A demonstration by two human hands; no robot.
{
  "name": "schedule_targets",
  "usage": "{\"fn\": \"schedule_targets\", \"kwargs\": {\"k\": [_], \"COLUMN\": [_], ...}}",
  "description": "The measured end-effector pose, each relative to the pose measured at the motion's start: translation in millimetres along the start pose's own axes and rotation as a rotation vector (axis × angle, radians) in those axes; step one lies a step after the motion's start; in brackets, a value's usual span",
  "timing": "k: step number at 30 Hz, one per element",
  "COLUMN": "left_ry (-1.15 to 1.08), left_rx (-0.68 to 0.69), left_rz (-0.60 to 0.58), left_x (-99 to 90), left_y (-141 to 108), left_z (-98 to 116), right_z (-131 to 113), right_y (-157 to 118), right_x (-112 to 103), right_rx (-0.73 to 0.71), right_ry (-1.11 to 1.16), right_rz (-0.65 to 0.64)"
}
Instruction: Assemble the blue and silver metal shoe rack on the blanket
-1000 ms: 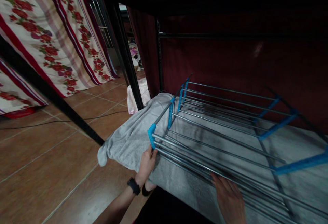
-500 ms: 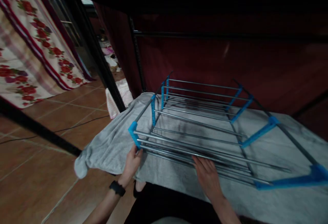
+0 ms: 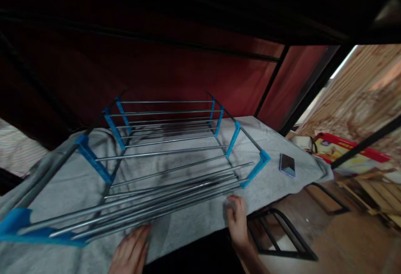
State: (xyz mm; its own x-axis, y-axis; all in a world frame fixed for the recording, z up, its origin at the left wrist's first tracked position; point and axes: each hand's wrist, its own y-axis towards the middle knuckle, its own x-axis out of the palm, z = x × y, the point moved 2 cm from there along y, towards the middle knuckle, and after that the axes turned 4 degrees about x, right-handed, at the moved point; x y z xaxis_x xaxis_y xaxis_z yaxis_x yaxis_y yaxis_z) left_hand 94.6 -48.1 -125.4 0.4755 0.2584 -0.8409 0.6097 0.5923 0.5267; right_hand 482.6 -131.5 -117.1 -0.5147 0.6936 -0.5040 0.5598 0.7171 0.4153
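A rack of grey metal tubes [image 3: 163, 153] with blue plastic connectors [image 3: 232, 139] lies on a grey blanket [image 3: 200, 219]. Along its front side several tubes run close together, some with their ends loose. My left hand [image 3: 131, 249] rests at the front edge by these tubes, fingers stretched out; whether the fingertips touch the lowest tube I cannot tell. Near the front right connector [image 3: 257, 169], my right hand [image 3: 237, 220] is just above the blanket, fingers slightly bent and apart, holding nothing.
A phone [image 3: 287, 165] lies on the blanket at the right. Black metal posts [image 3: 316, 90] and a low dark frame overhead surround the bed-like surface. On the floor at right stand a black metal frame [image 3: 282, 232], a red-yellow box [image 3: 344, 148] and wooden pieces [image 3: 376, 190].
My view has swung to the right. The left hand has come away from the left blue connector, and the right hand has left the front tubes for the rack's right corner.
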Motion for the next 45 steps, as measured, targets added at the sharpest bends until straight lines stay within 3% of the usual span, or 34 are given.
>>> {"fn": "schedule_targets", "kwargs": {"k": [3,7,10,13,24,45], "left_ry": [0.009,0.001,-0.049,-0.123,-0.293,-0.257], "left_rx": [0.025,-0.005,-0.033,-0.061,-0.115,-0.069], "left_rz": [-0.131,-0.371,-0.410,-0.386,-0.373,-0.490], "left_x": [32.7,61.8,64.0,56.3,53.0,51.9], "left_y": [43.4,82.5,100.1,111.4,114.9,114.1], "left_z": [12.7,19.7,20.6,19.3,13.6,12.6], "right_z": [45.8,76.2,79.5,75.2,71.8,70.8], "right_y": [23.5,53.2,65.1,70.3,78.4,80.2], "right_x": [-17.6,-22.9,-19.5,-15.6,-14.7,-24.4], "right_rx": [0.195,0.182,0.160,0.157,0.214,0.218], "right_ry": [-0.040,-0.031,-0.019,-0.038,-0.093,-0.053], "right_rz": [0.161,0.068,0.007,0.044,0.116,0.039]}}
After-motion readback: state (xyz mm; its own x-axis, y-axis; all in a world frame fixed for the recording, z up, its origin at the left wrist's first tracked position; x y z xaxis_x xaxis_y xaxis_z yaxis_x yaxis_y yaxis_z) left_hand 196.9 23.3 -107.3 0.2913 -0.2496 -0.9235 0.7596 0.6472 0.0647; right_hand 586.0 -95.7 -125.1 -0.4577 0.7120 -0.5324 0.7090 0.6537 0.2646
